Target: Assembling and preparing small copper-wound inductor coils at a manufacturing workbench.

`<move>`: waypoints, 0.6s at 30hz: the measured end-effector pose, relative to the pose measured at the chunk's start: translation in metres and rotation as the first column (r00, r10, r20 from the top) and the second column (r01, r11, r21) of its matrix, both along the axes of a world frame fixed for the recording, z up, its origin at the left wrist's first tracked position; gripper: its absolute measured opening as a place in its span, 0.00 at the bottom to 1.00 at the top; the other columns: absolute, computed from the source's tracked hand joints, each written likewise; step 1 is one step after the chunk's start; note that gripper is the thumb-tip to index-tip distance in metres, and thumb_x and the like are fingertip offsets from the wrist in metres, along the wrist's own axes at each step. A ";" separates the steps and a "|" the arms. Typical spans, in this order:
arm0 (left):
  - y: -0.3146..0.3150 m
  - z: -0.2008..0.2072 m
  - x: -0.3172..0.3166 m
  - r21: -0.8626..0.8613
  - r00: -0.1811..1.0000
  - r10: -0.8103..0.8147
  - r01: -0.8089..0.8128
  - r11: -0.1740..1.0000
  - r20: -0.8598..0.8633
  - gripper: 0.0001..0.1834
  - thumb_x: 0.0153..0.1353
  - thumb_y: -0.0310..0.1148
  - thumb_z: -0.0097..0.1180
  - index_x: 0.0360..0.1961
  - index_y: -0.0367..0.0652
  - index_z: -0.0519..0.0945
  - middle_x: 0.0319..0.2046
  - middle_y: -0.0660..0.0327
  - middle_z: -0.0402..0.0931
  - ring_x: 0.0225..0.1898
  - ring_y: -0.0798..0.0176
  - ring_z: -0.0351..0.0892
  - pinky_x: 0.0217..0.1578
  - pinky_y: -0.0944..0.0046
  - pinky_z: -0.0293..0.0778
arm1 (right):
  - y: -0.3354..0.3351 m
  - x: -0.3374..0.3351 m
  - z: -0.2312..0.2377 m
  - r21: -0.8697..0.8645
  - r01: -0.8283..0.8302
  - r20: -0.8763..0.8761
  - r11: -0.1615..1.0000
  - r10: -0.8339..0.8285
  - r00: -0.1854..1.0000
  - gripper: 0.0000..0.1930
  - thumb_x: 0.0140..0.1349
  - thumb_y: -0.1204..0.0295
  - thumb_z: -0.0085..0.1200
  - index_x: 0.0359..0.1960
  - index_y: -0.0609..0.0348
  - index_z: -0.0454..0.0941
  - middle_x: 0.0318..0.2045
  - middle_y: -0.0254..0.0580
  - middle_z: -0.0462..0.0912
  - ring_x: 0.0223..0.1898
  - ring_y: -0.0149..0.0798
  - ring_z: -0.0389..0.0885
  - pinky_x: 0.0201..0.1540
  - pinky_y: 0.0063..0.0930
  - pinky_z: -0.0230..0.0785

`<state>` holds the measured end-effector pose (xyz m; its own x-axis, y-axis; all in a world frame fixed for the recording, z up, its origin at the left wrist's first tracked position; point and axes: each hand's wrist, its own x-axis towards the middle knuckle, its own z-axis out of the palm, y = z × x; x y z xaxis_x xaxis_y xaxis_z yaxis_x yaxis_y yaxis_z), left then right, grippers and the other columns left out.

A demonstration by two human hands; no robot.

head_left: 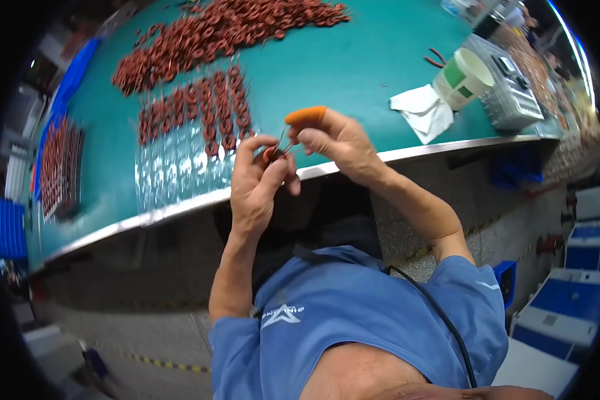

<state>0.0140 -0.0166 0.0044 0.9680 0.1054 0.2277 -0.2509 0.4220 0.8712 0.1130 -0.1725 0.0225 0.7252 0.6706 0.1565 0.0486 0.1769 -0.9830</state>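
My left hand [257, 183] pinches a small reddish-brown ring coil [271, 154] between thumb and fingers, just over the table's front edge. My right hand [337, 143], with an orange rubber cot on its index finger [305, 116], grips the thin wire leads [283, 141] that stick up from the coil. Both hands meet above the metal rim of the green table [353, 67]. On the table just beyond them lie rows of the same coils [207, 110] on a clear blister tray [173, 163].
A loose heap of coils [213, 33] covers the far table. A white-and-green cup [463, 79], a crumpled white cloth [425, 110] and a grey perforated box [510, 90] stand at right. Another filled tray [60, 167] lies at left. Blue crates [573, 293] sit lower right.
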 end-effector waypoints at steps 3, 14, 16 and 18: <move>0.004 -0.005 0.002 0.066 0.998 -0.002 -0.002 0.998 0.058 0.17 0.67 0.29 0.51 0.53 0.38 0.62 0.30 0.58 0.71 0.27 0.69 0.72 0.31 0.71 0.69 | 0.004 0.001 0.000 -0.013 -0.072 -0.043 0.997 0.071 0.997 0.19 0.67 0.59 0.51 0.48 0.65 0.77 0.38 0.39 0.81 0.40 0.29 0.77 0.40 0.23 0.71; -0.007 0.002 0.001 0.253 0.994 0.094 -0.105 0.962 0.055 0.15 0.66 0.23 0.49 0.52 0.37 0.66 0.33 0.61 0.70 0.27 0.73 0.68 0.28 0.74 0.67 | 0.002 0.002 0.007 -0.057 -0.023 0.009 0.998 0.024 1.000 0.11 0.65 0.68 0.54 0.39 0.63 0.81 0.34 0.34 0.81 0.37 0.27 0.76 0.42 0.23 0.70; -0.011 0.008 -0.001 0.319 0.984 0.177 -0.169 0.932 0.003 0.14 0.65 0.21 0.47 0.52 0.37 0.67 0.32 0.62 0.69 0.26 0.74 0.67 0.26 0.75 0.66 | 0.006 0.001 0.006 -0.054 0.030 0.093 0.998 -0.025 0.995 0.07 0.60 0.74 0.57 0.37 0.63 0.81 0.33 0.34 0.81 0.37 0.26 0.76 0.42 0.21 0.69; -0.013 0.010 -0.002 0.370 0.975 0.217 -0.222 0.902 0.057 0.14 0.65 0.21 0.46 0.52 0.36 0.66 0.31 0.62 0.68 0.25 0.74 0.66 0.26 0.75 0.66 | 0.011 0.002 0.002 0.014 0.026 0.144 1.000 -0.028 0.989 0.05 0.60 0.74 0.58 0.35 0.62 0.81 0.32 0.32 0.80 0.37 0.24 0.74 0.42 0.20 0.68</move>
<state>0.0125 -0.0295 0.0139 0.9266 0.2201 0.3049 -0.3128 0.0007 0.9498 0.1153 -0.1616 0.0246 0.7123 0.6484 0.2688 0.1945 0.1856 -0.9632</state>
